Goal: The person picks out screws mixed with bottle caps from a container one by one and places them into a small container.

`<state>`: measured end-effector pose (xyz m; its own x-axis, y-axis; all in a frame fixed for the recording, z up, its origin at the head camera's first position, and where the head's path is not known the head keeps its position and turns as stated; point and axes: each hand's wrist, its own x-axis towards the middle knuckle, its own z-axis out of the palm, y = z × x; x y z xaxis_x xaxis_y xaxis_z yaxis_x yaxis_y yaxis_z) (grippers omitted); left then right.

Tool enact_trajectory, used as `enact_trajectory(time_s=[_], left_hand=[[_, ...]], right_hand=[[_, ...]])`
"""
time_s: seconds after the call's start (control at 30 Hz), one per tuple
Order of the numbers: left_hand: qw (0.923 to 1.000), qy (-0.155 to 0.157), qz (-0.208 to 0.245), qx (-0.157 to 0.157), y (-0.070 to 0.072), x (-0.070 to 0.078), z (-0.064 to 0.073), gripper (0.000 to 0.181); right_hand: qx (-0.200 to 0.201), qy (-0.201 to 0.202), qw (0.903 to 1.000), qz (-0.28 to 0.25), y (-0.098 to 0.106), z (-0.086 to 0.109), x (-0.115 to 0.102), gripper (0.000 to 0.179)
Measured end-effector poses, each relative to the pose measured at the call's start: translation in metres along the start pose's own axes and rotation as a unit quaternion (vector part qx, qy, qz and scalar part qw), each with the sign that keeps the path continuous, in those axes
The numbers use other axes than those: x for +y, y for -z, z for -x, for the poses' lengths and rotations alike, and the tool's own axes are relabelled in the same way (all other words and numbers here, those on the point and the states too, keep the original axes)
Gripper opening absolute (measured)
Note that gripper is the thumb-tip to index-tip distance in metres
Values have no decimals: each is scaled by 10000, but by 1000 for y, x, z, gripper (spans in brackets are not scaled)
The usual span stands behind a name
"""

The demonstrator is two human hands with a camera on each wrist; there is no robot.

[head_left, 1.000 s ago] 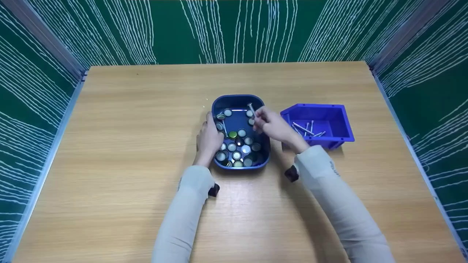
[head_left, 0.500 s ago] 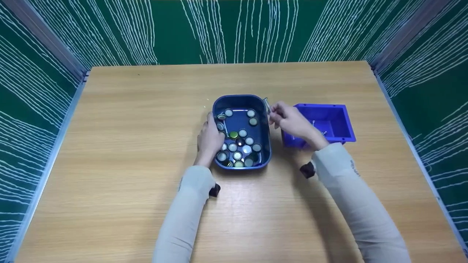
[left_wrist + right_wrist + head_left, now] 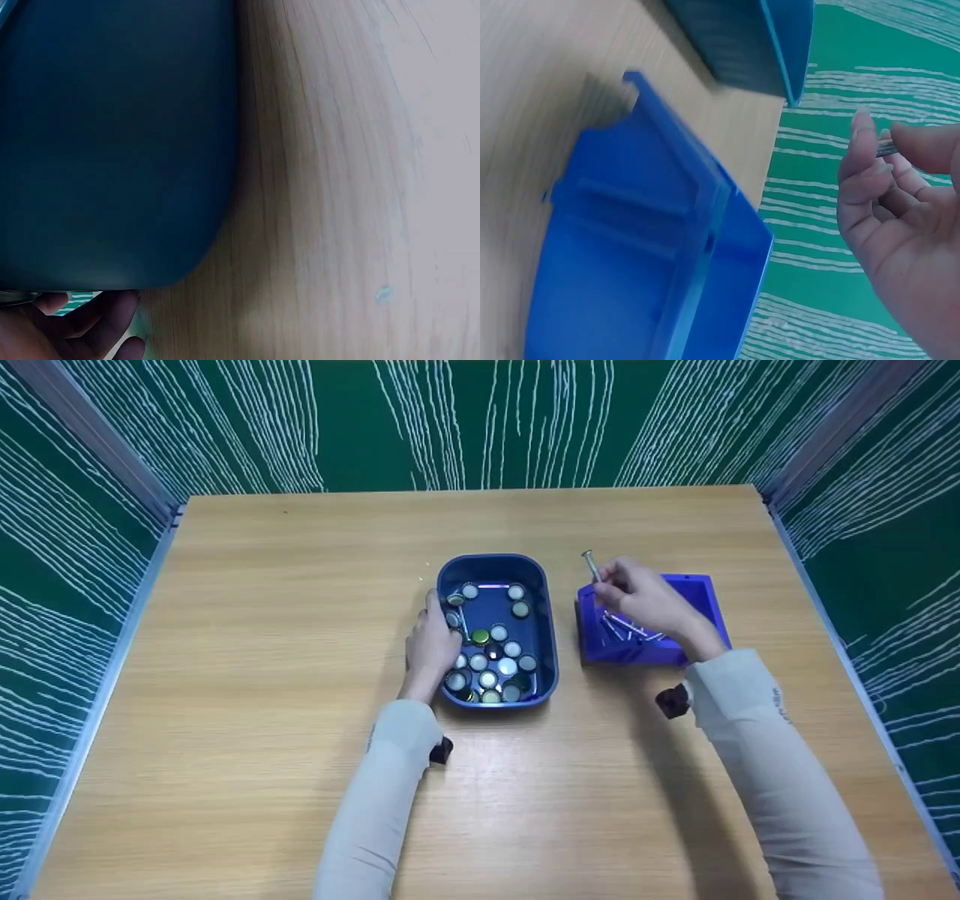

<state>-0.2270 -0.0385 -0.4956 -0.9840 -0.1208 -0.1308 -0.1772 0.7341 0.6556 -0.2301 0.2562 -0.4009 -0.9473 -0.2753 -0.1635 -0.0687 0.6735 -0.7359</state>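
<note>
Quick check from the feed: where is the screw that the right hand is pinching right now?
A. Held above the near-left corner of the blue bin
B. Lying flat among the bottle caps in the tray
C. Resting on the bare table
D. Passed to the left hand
A: the right hand pinches the screw over the corner of the blue bin, which already holds other screws.

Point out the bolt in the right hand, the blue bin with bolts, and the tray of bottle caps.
bolt [image 3: 590, 563], head view, on its shank just below the head.
blue bin [image 3: 711, 601], head view, on its right wall.
tray [image 3: 491, 564], head view, on its far rim.
</note>
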Motion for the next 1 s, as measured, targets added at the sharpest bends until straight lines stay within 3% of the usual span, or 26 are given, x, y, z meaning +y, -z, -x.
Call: enact_trajectory(time_s=[0.47,0.73,1.0], left_hand=[[10000,31,0,-39,1,1,1,76],[10000,45,0,-50,1,1,0,76],[10000,17,-12,-30,0,0,0,73]], right_hand=[[-164,-477,9968,623,23,7,32,22],[-274,-583,9851,1594,27,5,52,23],[-292,-765,9763,2004,25,3,64,31]])
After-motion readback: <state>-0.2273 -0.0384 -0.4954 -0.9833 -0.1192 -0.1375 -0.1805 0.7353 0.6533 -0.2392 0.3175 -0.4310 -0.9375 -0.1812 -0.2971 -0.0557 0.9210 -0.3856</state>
